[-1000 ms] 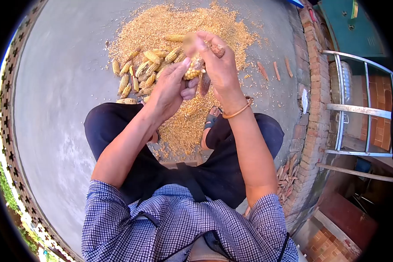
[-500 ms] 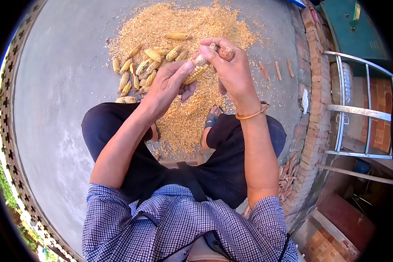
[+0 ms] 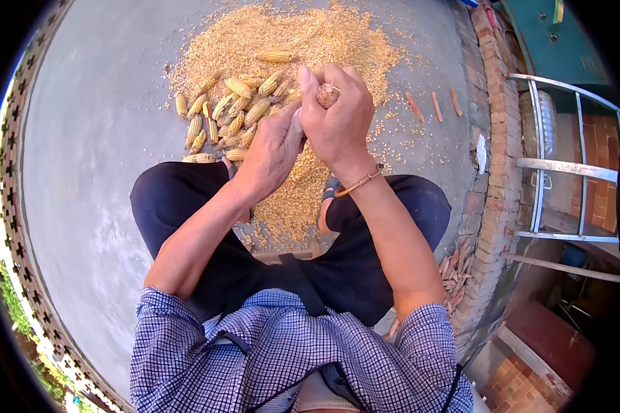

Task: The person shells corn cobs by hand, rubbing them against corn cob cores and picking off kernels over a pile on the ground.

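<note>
From my remote view, I see the right hand [image 3: 341, 117] closed around a reddish cob [image 3: 327, 95], whose end shows between thumb and curled fingers. The left hand [image 3: 274, 144] is pressed against the right one from beside; its fingers are hidden, so I cannot tell how far they are open or what they hold. Both hands are above the yellow kernels [image 3: 289, 31], which are spread on the grey floor [image 3: 89, 138]. Beyond the left hand I see a group of corn ears [image 3: 238, 87], lying partly on the kernels. Three bare cobs [image 3: 437, 107] lie to the right, near the brick edge [image 3: 497, 131].
</note>
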Tool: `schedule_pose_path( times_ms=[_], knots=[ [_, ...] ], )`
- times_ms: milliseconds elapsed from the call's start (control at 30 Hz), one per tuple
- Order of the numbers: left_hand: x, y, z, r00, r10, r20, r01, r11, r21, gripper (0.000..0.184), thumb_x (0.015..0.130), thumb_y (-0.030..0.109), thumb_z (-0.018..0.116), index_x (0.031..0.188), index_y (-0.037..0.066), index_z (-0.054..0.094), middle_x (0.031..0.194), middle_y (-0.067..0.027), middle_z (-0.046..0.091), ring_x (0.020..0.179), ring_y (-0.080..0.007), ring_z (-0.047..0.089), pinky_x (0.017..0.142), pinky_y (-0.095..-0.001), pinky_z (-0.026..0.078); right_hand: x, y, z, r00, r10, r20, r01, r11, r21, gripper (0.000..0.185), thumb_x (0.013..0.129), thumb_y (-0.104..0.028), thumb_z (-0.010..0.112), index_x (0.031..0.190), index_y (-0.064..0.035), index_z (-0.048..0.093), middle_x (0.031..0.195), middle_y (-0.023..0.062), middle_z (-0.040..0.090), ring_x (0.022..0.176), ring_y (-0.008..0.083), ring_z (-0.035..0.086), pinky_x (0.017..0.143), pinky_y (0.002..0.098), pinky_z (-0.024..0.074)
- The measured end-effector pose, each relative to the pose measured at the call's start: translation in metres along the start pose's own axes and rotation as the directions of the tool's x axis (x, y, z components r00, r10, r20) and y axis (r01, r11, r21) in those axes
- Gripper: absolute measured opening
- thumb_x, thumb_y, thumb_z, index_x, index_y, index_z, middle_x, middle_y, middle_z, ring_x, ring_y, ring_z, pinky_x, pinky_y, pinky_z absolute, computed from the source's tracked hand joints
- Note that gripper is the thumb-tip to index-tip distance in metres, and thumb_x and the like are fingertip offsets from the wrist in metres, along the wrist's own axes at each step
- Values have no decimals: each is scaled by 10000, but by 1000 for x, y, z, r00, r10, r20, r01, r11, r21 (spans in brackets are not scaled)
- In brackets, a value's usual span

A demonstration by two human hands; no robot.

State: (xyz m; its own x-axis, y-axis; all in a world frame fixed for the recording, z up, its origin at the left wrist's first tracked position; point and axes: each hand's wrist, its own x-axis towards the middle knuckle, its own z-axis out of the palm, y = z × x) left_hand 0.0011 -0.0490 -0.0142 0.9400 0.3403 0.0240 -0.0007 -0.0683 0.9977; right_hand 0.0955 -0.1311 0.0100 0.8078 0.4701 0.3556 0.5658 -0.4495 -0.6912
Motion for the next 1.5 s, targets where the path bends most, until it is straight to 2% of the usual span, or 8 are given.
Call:
schedule_pose_path(
  times_ms=[233, 367, 600, 933, 1133, 1233, 1367, 1500],
  knots=[
    [10, -5, -2, 953, -284, 110, 302, 841, -449, 428, 1055, 399, 401, 1174, 12, 541, 725, 41, 386, 589, -48, 291, 524, -209, 274, 20, 5, -9, 892, 378, 249, -450, 682, 576, 287, 899, -288, 682, 863, -4, 698, 868, 147, 687, 798, 245, 636, 665, 339, 474],
    [15, -12, -6, 972, -223, 77, 235, 873, -427, 390, 1054, 366, 423, 1158, 7, 535, 776, 4, 494, 633, -60, 412, 551, -214, 345, 4, 11, 10, 997, -51, -64, 71, 922, 380, 303, 882, -313, 697, 920, -13, 721, 977, 150, 699, 1067, 272, 599, 1005, 369, 426],
    [6, -16, -3, 995, 49, 92, -52, 998, 32, 256, 1039, 168, 458, 1144, -49, 544, 803, -58, 604, 726, -145, 541, 651, -333, 468, -8, -8, 2, 997, -77, 26, 80, 988, -134, 316, 879, -301, 673, 684, -54, 637, 707, 160, 642, 797, 284, 639, 720, 439, 442],
    [9, -4, 2, 941, -319, 110, 329, 794, -510, 411, 1059, 361, 404, 1237, 8, 518, 731, 42, 393, 612, -50, 321, 536, -213, 297, 19, 17, -9, 959, 282, 14, -216, 702, 679, 302, 937, -250, 634, 809, 11, 715, 561, 19, 584, 508, 90, 521, 479, 277, 391],
    [5, -18, 3, 970, -225, 92, 242, 924, -295, 360, 1063, 341, 403, 1089, 16, 557, 765, 15, 500, 629, -45, 431, 524, -203, 336, -7, 6, 8, 971, -226, -83, 232, 969, 79, 293, 895, -312, 665, 846, -26, 704, 640, 122, 631, 660, 276, 621, 949, 440, 388],
    [-1, -2, 8, 970, -230, 76, 240, 955, -175, 329, 1061, 317, 416, 1056, 28, 574, 775, 20, 547, 631, -44, 463, 555, -201, 372, -9, -1, 8, 999, -52, -10, 51, 997, -59, 319, 898, -301, 656, 713, -41, 634, 560, 104, 585, 566, 295, 589, 716, 415, 458],
    [2, -4, -2, 928, -246, 281, 368, 729, -577, 312, 1060, 320, 411, 1065, 34, 532, 720, 11, 416, 579, -55, 318, 526, -199, 296, 6, 19, 11, 970, 240, -29, -206, 883, 422, 353, 942, -295, 623, 725, -17, 637, 568, 89, 609, 416, 190, 499, 440, 362, 385],
    [7, 9, -12, 889, -303, 342, 449, 442, -777, 284, 1063, 310, 376, 1138, 55, 475, 715, 13, 377, 565, -69, 317, 493, -209, 288, 20, 15, -20, 928, 347, 133, -323, 575, 752, 405, 999, -341, 537, 954, 35, 681, 891, 125, 713, 856, 183, 667, 835, 311, 484]
  ],
)
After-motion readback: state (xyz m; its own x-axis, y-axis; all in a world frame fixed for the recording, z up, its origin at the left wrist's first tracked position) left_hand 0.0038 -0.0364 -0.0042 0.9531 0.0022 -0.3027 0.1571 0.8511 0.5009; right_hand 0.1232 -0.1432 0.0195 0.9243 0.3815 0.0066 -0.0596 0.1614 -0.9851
